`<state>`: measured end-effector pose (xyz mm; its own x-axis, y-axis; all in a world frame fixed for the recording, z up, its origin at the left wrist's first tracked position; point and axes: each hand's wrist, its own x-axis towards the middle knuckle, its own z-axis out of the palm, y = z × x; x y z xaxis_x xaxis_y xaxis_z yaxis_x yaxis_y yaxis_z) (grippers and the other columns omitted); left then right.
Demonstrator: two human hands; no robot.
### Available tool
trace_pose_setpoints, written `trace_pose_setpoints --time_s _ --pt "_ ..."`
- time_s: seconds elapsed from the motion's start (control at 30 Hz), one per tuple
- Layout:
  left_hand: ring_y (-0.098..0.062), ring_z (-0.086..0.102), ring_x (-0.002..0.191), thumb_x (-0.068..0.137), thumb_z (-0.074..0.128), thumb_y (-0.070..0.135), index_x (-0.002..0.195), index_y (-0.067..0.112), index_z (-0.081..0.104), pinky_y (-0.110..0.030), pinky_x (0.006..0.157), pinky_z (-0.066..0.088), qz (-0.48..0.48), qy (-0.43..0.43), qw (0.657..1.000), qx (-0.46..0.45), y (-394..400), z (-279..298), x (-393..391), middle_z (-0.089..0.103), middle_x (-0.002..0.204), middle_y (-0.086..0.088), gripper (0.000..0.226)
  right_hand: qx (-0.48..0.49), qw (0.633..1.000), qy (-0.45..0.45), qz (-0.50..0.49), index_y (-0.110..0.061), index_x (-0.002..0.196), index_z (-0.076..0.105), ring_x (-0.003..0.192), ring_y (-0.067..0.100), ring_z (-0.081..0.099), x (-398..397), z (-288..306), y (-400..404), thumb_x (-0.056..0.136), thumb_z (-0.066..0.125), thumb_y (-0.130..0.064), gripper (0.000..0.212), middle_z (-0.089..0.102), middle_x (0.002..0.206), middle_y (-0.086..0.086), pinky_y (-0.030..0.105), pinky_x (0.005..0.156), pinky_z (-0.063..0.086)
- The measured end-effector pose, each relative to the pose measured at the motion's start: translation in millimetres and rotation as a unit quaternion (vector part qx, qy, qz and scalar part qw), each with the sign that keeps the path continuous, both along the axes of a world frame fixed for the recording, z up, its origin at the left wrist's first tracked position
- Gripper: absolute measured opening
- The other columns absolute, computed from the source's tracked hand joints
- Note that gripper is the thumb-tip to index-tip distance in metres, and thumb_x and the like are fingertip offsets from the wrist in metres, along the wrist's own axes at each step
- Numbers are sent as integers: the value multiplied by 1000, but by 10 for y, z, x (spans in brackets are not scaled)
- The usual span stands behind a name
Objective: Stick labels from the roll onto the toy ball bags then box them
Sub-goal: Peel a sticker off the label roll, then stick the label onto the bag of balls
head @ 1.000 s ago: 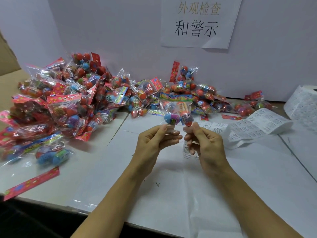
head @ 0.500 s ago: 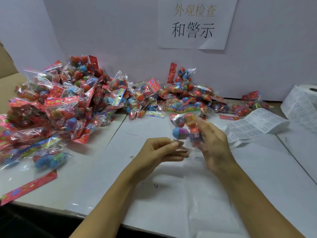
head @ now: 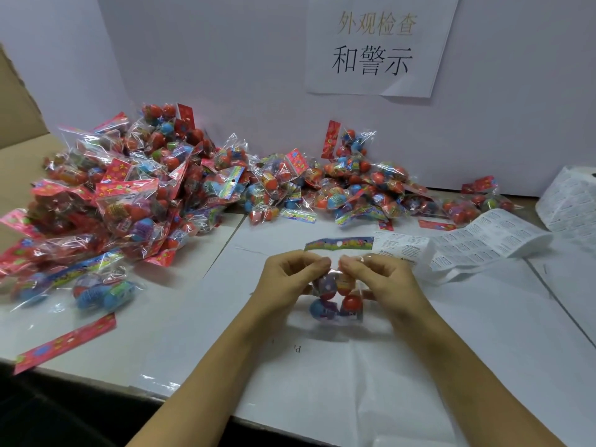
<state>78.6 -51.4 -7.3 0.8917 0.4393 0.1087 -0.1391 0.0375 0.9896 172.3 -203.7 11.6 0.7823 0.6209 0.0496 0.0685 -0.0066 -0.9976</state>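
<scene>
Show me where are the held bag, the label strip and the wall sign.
held bag [head: 335, 298]: head view, on the balls inside.
label strip [head: 490, 233]: head view, its flat middle.
wall sign [head: 374, 46]: head view, paper centre.

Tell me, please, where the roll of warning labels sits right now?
In the head view the label roll sits at the far right edge of the table, against the back wall, its strip trailing left toward the right hand.

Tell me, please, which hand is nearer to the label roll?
Right. The right hand is toward the label roll at the table's right edge; the left hand is farther left.
</scene>
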Motion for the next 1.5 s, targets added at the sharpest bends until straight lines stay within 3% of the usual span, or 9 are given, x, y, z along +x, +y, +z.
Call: trace_pose_setpoints --time_s 0.33,0.5,0.57,0.7,0.87,1.1,1.23,1.33,1.5 --pt "-12 75 71 93 74 15 144 21 57 -19 66 56 138 17 988 62 79 -47 28 79 77 -2 54 53 996 33 -66 -7 88 77 76 19 74 30 -22 41 69 78 -49 46 76 82 7 25 70 60" --pt "-20 30 151 97 68 38 163 23 21 -24 116 25 304 97 917 238 149 -102 31 39 159 -5 83 116 950 10 -291 -17 79 71 66 12 64 258 15 -92 94 69 -37 25 67 67 -5 31 68 58" --pt "-26 24 152 95 72 32 155 12 38 -37 123 22 339 43 880 330 109 -122 24 36 160 -11 72 83 919 1 -385 -24 83 63 85 20 64 350 -16 -151 91 72 -36 16 66 90 1 44 84 58" --pt "-18 59 99 86 75 32 105 5 73 -34 85 50 193 -67 895 396 -10 -159 28 68 106 -6 33 -45 919 -5 -393 -22 118 50 119 22 44 445 -96 -177 75 87 -39 59 37 128 2 47 106 46" --pt "-22 41 121 80 53 81 88 20 79 -28 97 15 63 66 792 604 -159 -277 55 59 121 7 67 -69 954 1 -292 -31 145 35 97 16 57 402 -202 -103 79 85 -11 85 42 133 6 38 85 53" --pt "-29 52 111 83 80 32 91 8 78 -42 98 41 67 -45 904 420 -184 -149 23 68 111 -1 26 117 939 44 -320 -24 131 42 58 5 66 412 -88 -122 87 73 2 60 61 110 3 22 58 56" --pt "-26 67 89 91 68 7 101 7 73 -50 85 54 -16 -43 983 176 -196 -36 15 71 97 -12 11 68 859 -322 -392 -16 117 51 91 17 52 251 -62 -157 87 75 -6 40 47 112 3 31 78 50" --pt "-9 66 82 94 63 -9 98 5 71 -31 79 55 -23 -26 986 163 -215 -54 26 71 86 2 17 94 847 -476 -216 -13 93 64 78 13 55 139 -47 -140 86 70 -6 12 61 88 0 25 68 43" --pt "-11 55 77 88 56 16 92 -6 69 -24 71 44 -45 -27 986 159 -207 -13 19 62 81 -6 26 -11 905 -424 -41 -9 84 77 75 14 62 47 -92 -73 81 79 1 11 67 79 0 29 60 46"
